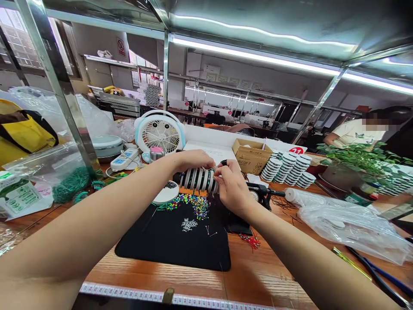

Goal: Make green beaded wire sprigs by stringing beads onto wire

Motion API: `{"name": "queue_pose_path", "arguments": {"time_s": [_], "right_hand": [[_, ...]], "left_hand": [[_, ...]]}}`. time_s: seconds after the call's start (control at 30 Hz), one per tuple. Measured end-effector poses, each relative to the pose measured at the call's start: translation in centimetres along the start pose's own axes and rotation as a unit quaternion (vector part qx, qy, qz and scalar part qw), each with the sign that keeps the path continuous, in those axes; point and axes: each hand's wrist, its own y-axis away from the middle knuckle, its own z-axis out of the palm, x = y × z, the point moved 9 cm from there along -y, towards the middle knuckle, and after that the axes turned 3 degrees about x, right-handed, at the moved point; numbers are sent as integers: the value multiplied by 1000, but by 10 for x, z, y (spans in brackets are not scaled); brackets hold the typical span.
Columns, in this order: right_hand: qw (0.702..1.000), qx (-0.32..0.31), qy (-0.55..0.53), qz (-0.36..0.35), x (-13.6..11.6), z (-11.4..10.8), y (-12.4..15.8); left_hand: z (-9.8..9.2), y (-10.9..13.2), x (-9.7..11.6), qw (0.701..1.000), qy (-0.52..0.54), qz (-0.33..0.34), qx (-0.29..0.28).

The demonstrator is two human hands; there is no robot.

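Observation:
A row of white ring-shaped pieces with dark green and black bands [198, 180] sits on a black device with a black handle [274, 192]. My left hand [200, 159] reaches over the top of the row, its fingers closed near the right end; what they hold is too small to make out. At that same end my right hand [232, 187] pinches, thumb and fingers together almost touching the left fingertips. Any thread between them cannot be made out. Below lie colourful pins [196, 204] and small clear pieces [189, 224] on a black mat [171, 245].
A round white dish [166, 193] rests at the mat's back left. Behind stand a fan [160, 132], a cardboard box [251, 156] and stacked banded rings [288, 168]. Rightward are red pieces [251, 242], plastic wrap [351, 228], pliers [376, 271] and a potted plant [358, 163]. A person [355, 131] is beyond.

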Motion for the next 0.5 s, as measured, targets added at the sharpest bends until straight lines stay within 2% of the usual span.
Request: {"name": "queue_pose_path", "arguments": {"time_s": [0.3,0.5], "right_hand": [[998,-30,50,-15,-3,7,4],[999,-39,-30,21,5,1,-3]], "left_hand": [[3,0,1,1000,2,11,-12],[1,0,5,999,-9,32,4]]}}
